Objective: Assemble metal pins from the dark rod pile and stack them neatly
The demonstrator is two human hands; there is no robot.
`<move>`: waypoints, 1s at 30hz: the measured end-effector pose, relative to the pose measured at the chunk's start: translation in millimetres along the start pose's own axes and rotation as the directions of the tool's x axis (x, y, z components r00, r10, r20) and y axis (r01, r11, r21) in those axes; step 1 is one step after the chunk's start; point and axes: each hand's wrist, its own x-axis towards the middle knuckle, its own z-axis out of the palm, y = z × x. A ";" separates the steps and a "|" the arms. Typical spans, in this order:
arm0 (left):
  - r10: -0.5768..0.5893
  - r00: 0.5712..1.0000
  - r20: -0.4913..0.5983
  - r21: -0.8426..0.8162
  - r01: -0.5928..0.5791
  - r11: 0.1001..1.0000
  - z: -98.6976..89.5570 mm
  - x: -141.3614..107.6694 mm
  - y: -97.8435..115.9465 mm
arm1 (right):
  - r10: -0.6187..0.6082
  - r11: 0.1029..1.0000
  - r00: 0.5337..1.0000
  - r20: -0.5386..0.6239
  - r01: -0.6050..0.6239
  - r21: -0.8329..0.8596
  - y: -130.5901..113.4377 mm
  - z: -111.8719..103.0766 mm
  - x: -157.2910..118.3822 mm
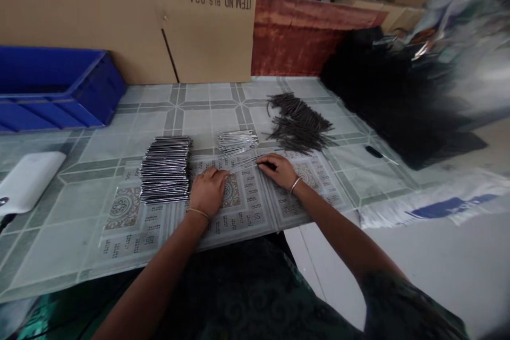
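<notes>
A thin silver rod (245, 165) spans the gap between my two hands, just above the patterned mat. My left hand (207, 191) is closed, pinching the rod's left end. At its right end the fingers of my right hand (282, 171) are closed round it. Something dark shows under those fingers, too hidden to name. Left of my left hand lies a neat stack of dark, ribbed-looking rods (165, 170). Beyond my hands is a small pile of bare silver rods (238, 142). Behind my right hand lies a loose heap of thin dark strips (300, 125).
A blue plastic bin (95, 87) stands at the back left, before a large cardboard sheet (207, 37). A white device with a cable (32, 180) lies at the left. On the right are a small black-handled tool (373, 152) and a big black bag-like heap (390, 95).
</notes>
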 end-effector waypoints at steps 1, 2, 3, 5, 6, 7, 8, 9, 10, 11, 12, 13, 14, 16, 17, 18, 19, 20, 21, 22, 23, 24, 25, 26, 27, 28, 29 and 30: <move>0.005 1.000 -0.008 -0.002 -0.005 1.000 0.5 0.2 -0.3 | -0.001 1.000 1.000 0.004 0.001 0.003 -0.1 -0.1 0.1; 0.009 1.000 -0.016 -0.005 -0.009 1.000 1.0 0.3 -0.6 | -0.001 1.000 1.000 0.008 0.001 0.004 -0.2 -0.3 0.3; 0.012 1.000 -0.021 -0.006 -0.012 1.000 1.7 0.4 -1.0 | -0.001 1.000 1.000 0.011 0.001 0.003 -0.2 -0.4 0.4; 0.016 0.999 -0.032 -0.005 -0.016 1.000 3.1 0.5 -1.9 | -0.002 1.000 1.000 0.014 0.002 -0.001 0.0 -0.7 0.6; 0.020 0.999 -0.036 -0.004 -0.020 1.000 3.8 0.5 -2.5 | -0.004 1.000 1.000 0.014 0.004 -0.003 0.2 -0.8 0.7; 0.026 0.999 -0.040 -0.004 -0.026 1.000 4.5 0.5 -3.0 | -0.009 1.000 1.000 0.014 0.009 -0.005 0.3 -0.8 0.8; 0.033 0.998 -0.045 -0.006 -0.033 0.999 5.0 0.4 -3.5 | -0.016 1.000 1.000 0.014 0.016 -0.005 0.4 -0.9 0.9; 0.041 0.998 -0.050 -0.009 -0.042 0.999 5.5 0.4 -4.0 | -0.022 1.000 1.000 0.013 0.022 -0.006 0.4 -1.0 1.0; 0.050 0.997 -0.056 -0.014 -0.051 0.999 5.9 0.3 -4.4 | -0.027 1.000 1.000 0.014 0.027 -0.007 0.3 -1.1 1.1; 0.056 0.997 -0.060 -0.020 -0.058 0.998 6.2 0.3 -4.8 | -0.029 1.000 0.999 0.014 0.029 -0.009 0.2 -1.2 1.2; 0.061 0.996 -0.065 -0.027 -0.062 0.998 6.5 0.3 -5.2 | -0.027 1.000 1.000 0.014 0.027 -0.011 0.0 -1.2 1.2; 0.063 0.996 -0.067 -0.034 -0.065 0.997 6.7 0.3 -5.5 | -0.025 1.000 1.000 0.014 0.025 -0.012 -0.1 -1.4 1.2; 0.063 0.996 -0.069 -0.041 -0.066 0.997 6.9 0.3 -5.8 | -0.022 1.000 1.000 0.015 0.022 -0.014 -0.2 -1.5 1.2; 0.056 0.996 -0.071 -0.053 -0.060 0.997 7.1 0.3 -6.3 | -0.020 1.000 1.000 0.022 0.020 -0.016 0.0 -1.6 1.1; 0.054 0.996 -0.071 -0.058 -0.059 0.997 7.1 0.3 -6.5 | -0.019 1.000 1.000 0.025 0.020 -0.017 0.2 -1.7 1.1; 0.054 0.996 -0.072 -0.062 -0.058 0.996 7.0 0.3 -6.7 | -0.019 1.000 0.999 0.027 0.020 -0.018 0.4 -1.7 1.0; 0.053 0.996 -0.073 -0.066 -0.058 0.996 6.8 0.3 -6.9 | -0.019 1.000 0.999 0.029 0.019 -0.018 0.7 -1.8 1.0; 0.054 0.996 -0.073 -0.071 -0.059 0.996 6.6 0.3 -7.0 | -0.018 1.000 0.999 0.028 0.019 -0.017 0.9 -1.8 1.0; 0.057 0.996 -0.073 -0.075 -0.062 0.995 6.3 0.2 -7.1 | -0.018 1.000 0.999 0.026 0.018 -0.016 1.0 -1.7 1.1; 0.058 0.996 -0.072 -0.077 -0.064 0.995 6.0 0.2 -7.1 | -0.018 1.000 1.000 0.025 0.019 -0.016 1.1 -1.7 1.1; 0.058 0.996 -0.072 -0.076 -0.063 0.995 5.7 0.1 -7.0 | -0.018 1.000 1.000 0.024 0.019 -0.017 1.1 -1.6 1.1; 0.057 0.996 -0.070 -0.073 -0.062 0.995 5.4 0.0 -6.9 | -0.019 1.000 1.000 0.024 0.019 -0.019 1.2 -1.5 1.1; 0.055 0.996 -0.068 -0.068 -0.059 0.996 5.1 -0.1 -6.7 | -0.020 1.000 1.000 0.024 0.020 -0.019 1.2 -1.5 1.1; 0.053 0.997 -0.064 -0.062 -0.057 0.996 4.8 -0.2 -6.4 | -0.023 1.000 0.999 0.025 0.023 -0.018 1.2 -1.5 1.0; 0.052 0.997 -0.059 -0.056 -0.055 0.997 4.5 -0.3 -6.1 | -0.027 1.000 0.999 0.027 0.028 -0.015 1.2 -1.6 0.9; 0.052 0.997 -0.054 -0.051 -0.055 0.997 4.2 -0.3 -5.6 | -0.032 0.999 0.999 0.029 0.033 -0.013 1.2 -1.7 0.8; 0.053 0.998 -0.046 -0.044 -0.055 0.998 3.9 -0.4 -5.1 | -0.037 0.999 0.999 0.030 0.037 -0.011 1.2 -1.9 0.7; 0.049 0.998 -0.038 -0.034 -0.051 0.998 3.6 -0.4 -4.4 | -0.041 0.999 0.999 0.030 0.041 -0.009 1.3 -2.1 0.6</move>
